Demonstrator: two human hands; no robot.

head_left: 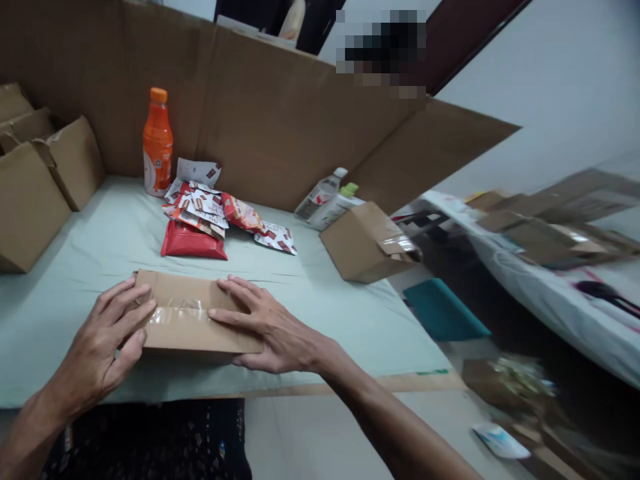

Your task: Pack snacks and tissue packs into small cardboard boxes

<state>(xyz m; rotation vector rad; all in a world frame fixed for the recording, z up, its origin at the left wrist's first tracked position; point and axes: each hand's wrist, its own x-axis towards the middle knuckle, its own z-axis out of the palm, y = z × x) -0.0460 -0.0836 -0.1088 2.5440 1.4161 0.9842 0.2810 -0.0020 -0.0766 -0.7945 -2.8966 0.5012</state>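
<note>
A small closed cardboard box [183, 333] lies near the table's front edge, with clear tape along its top. My left hand [107, 333] grips its left end, fingers over the top and thumb at the front. On the right end, my right hand [270, 327] rests its fingers across the top while the thumb presses the front side. Behind the box is a pile of snack packets, among them a red packet [194, 241] and a white packet with brown squares [277, 238].
An orange drink bottle [158, 147] stands at the back left. Open cardboard boxes [30, 200] are at the left. A clear bottle [323, 195], a green-capped bottle [336, 208] and another carton [363, 243] sit at the right. A tall cardboard panel [280, 120] borders the back.
</note>
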